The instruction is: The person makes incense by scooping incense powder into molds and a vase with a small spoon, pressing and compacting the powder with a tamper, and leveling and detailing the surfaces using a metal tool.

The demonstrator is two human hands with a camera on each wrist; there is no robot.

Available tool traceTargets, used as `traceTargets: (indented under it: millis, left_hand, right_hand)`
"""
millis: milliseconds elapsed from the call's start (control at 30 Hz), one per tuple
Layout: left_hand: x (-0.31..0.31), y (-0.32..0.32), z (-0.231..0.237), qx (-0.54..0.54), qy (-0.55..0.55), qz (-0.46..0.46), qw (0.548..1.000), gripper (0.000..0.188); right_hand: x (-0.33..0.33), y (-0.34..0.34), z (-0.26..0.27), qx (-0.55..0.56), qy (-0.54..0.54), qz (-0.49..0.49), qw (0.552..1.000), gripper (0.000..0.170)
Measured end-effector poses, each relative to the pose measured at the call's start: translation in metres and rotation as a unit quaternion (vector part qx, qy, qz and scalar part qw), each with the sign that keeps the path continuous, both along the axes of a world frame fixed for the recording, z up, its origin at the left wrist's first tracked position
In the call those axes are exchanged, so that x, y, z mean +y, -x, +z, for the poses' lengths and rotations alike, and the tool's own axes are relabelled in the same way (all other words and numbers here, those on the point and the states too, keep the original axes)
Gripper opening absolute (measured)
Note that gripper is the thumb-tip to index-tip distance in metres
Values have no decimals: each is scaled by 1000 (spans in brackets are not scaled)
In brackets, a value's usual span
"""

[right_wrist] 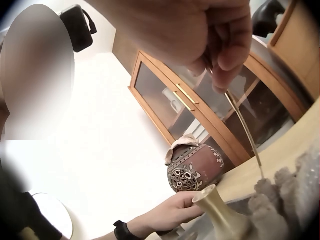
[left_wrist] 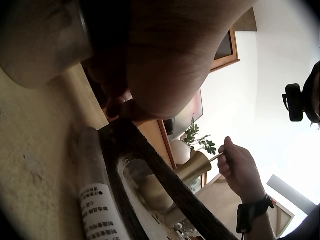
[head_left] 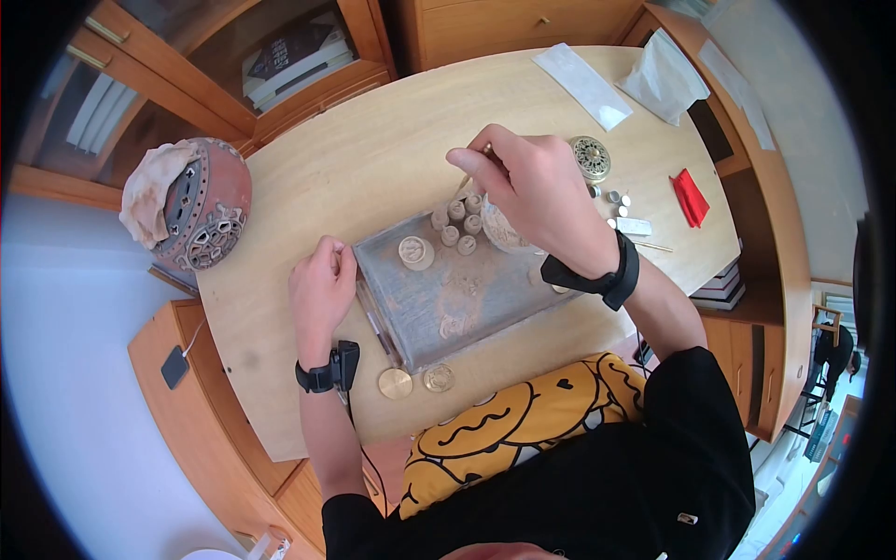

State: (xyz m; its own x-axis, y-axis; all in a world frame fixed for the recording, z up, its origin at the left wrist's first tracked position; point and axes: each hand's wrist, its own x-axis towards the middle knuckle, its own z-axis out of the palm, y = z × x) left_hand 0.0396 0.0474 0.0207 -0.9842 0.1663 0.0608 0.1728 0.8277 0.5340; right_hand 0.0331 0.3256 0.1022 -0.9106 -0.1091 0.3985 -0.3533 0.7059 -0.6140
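In the head view my right hand (head_left: pixel 541 196) pinches a thin metal stick (right_wrist: pixel 242 120) above the grey tray (head_left: pixel 401 331). The stick slants down to one of several small, powdery, clay-coloured pieces (right_wrist: pixel 265 187) standing together. Beside them is a bowl of pale powder (head_left: pixel 499 224), partly covered by my right hand. A flared brass-coloured vessel (right_wrist: pixel 217 207) stands nearer the tray's left side. Bent fingers show on my left hand (head_left: pixel 322 289), close to the tray's left corner; whether they grip anything is hidden. Brown powder (head_left: pixel 462 289) is scattered on the tray.
A labelled tube (left_wrist: pixel 97 210) lies along the tray's side. Two round discs, one a plain gold disc (head_left: pixel 395 383), are near the front edge. A red carved pot (head_left: pixel 219 196) stands left. An openwork lid (head_left: pixel 591 159), small containers and a red pouch (head_left: pixel 691 198) are right.
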Motion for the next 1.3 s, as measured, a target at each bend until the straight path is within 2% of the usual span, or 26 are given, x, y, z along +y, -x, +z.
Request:
traceTargets:
  millis: [133,233,267,333,467,567,867,1200,1300]
  left_hand:
    - [-1,0,-2,7,-4,2,1000,13]
    - [-1,-1,-3,12,-1,-1,1000,13]
    - [-1,-1,-4,11,-2,0,1000,13]
    - [-2,0,-6,19,-3,-1,1000,13]
    - [-1,0,-4,16,-6,-6,1000,14]
    - [-1,0,-5,8,0,0,1000,14]
    - [-1,-1,-2,-1,3,4,1000,14]
    - [0,-1,2,3,0,-1,1000,14]
    - [0,-1,2,4,2,-2,1000,14]
  right_hand:
    - [12,-12,7,54,-37,-20,998,23]
    - [38,-20,0,-26,50,-103,993,26]
    - [52,-21,-4,-27,49,-102,993,26]
    - [77,-23,-12,-110,115,-166,973,28]
    - [91,-32,-41,-125,99,-160,974,30]
    - [91,-36,-57,-239,255,-139,927,33]
    - [103,-32,-68,-266,384,-155,870,35]
    - [73,-8,-33,-229,373,-121,891,34]
    - [56,1,-26,-222,331,-89,913,34]
